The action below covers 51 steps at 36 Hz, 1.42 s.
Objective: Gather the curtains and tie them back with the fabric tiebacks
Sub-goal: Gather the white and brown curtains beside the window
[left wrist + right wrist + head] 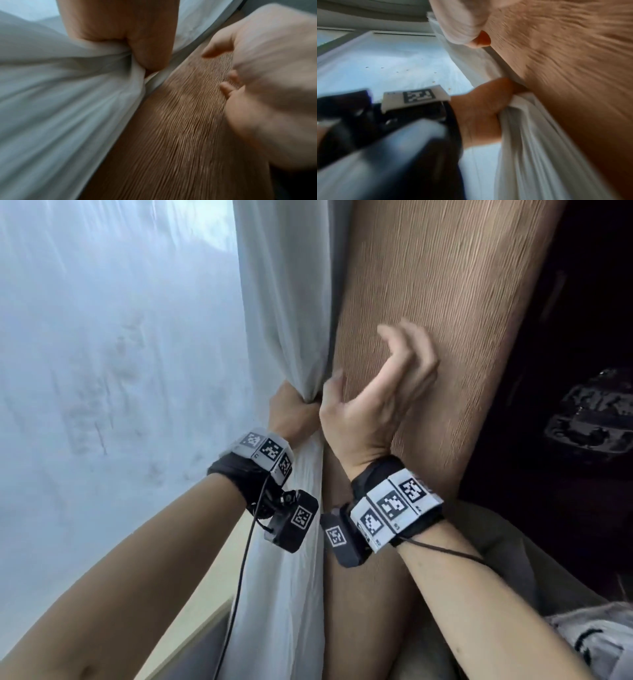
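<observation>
A white sheer curtain (291, 302) hangs beside a brown ribbed curtain (445, 285). My left hand (294, 409) grips a bunched handful of the white curtain (60, 94) in a fist at the seam between the two. My right hand (376, 385) lies just to its right, against the brown curtain (180, 128). Its thumb touches the brown edge and its fingers are loosely curled, holding nothing. The left wrist view shows the right hand (265, 94) blurred, with fingertips on the brown fabric. In the right wrist view the left hand (484, 112) squeezes the white folds (530, 148). No tieback is in view.
A fogged window pane (102, 354) fills the left, with a pale sill (205, 587) below it. To the right of the brown curtain the room is dark, with a dark object (589, 419) there. Grey upholstery (496, 542) sits at the lower right.
</observation>
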Available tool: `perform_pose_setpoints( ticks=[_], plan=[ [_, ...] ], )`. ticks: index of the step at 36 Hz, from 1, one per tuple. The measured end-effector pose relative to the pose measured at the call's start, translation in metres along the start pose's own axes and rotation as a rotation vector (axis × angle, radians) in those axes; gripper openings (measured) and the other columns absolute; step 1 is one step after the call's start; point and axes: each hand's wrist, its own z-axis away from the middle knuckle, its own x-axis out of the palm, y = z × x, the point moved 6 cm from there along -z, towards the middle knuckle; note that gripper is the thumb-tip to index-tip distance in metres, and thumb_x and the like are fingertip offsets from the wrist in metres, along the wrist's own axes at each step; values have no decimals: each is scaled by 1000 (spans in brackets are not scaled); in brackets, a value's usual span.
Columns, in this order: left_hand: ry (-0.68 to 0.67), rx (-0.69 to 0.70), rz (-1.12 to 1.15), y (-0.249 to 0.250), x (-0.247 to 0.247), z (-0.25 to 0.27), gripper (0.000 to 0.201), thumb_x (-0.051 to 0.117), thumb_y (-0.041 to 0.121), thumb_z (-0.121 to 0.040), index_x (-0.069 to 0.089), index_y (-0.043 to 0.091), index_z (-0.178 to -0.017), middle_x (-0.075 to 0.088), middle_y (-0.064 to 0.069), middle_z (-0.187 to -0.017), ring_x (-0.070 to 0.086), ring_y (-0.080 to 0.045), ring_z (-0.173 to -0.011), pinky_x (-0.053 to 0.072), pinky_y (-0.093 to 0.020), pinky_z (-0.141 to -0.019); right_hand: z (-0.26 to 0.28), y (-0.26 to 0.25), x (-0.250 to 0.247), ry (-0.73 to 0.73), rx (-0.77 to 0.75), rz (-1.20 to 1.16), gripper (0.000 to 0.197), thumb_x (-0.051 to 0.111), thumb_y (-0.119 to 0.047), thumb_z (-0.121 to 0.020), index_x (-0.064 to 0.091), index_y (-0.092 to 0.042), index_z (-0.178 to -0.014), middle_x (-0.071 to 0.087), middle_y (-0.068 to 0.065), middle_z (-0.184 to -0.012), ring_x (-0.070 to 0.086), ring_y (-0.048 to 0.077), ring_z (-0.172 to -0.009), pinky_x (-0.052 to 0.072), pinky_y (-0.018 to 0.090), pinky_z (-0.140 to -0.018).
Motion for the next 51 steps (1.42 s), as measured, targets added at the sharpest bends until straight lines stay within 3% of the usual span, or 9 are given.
perform_pose_setpoints(
  ticks=[6,11,18,23,27,30,38,44,51],
  plan=[
    [-14,-26,80,17,44,4,71,76,41,-74,38,12,-125,57,3,-112,57,-16,-100,48,-30,-83,-46,37,-30,-108,194,448,126,61,-74,-52,22,-5,-150,19,26,-152,19,36,-142,18,60,-111],
    [97,-73,57,14,47,-3,67,70,30,-83,30,3,-130,51,-7,-114,54,-25,-106,39,-23,-82,-23,110,1,-372,586,258,165,76,-75,-28,-14,-12,-151,-7,28,-155,-1,42,-146,10,63,-111],
    [175,-107,-169,8,32,-24,47,69,27,-81,61,-1,-119,65,-17,-116,61,-34,-108,51,-36,-86,-2,147,37,-422,654,194,159,91,-47,-42,-23,-16,-148,-12,31,-155,15,44,-142,24,47,-113],
    [356,-93,-445,12,23,-30,54,67,33,-80,59,-8,-115,39,-19,-137,30,-38,-131,30,-45,-108,-5,164,62,-467,676,181,158,90,-46,-44,-28,-17,-146,0,32,-155,34,48,-134,37,46,-107],
    [357,-91,-369,8,32,-39,51,71,33,-74,67,-7,-106,37,-21,-142,27,-36,-137,25,-44,-114,-1,185,73,-461,718,159,157,84,-53,-45,-31,-15,-144,42,22,-142,56,41,-115,48,45,-94],
    [296,-76,-117,6,48,-51,47,75,26,-72,67,-7,-105,65,-20,-113,59,-33,-110,50,-36,-89,-3,201,81,-512,735,228,145,79,-51,-55,-27,-8,-145,66,13,-116,59,34,-109,44,45,-96],
    [251,-105,21,2,86,-77,47,70,21,-83,43,9,-119,55,-3,-106,54,-22,-94,41,-25,-79,-18,233,95,-424,548,442,114,73,-58,-49,30,-18,-147,41,5,-138,32,28,-127,24,50,-98],
    [273,-98,25,0,103,-105,73,68,18,-83,25,4,-141,57,-13,-121,57,-30,-108,48,-33,-91,-13,259,112,-434,521,463,114,75,-62,-43,33,-31,-144,1,15,-158,5,37,-144,14,70,-104],
    [255,-33,-32,0,125,-153,62,66,17,-81,40,11,-137,61,-8,-121,57,-28,-114,41,-24,-86,-11,293,161,-549,667,311,108,77,-49,-56,22,-32,-148,-2,15,-159,-5,41,-145,9,78,-101]
  ],
)
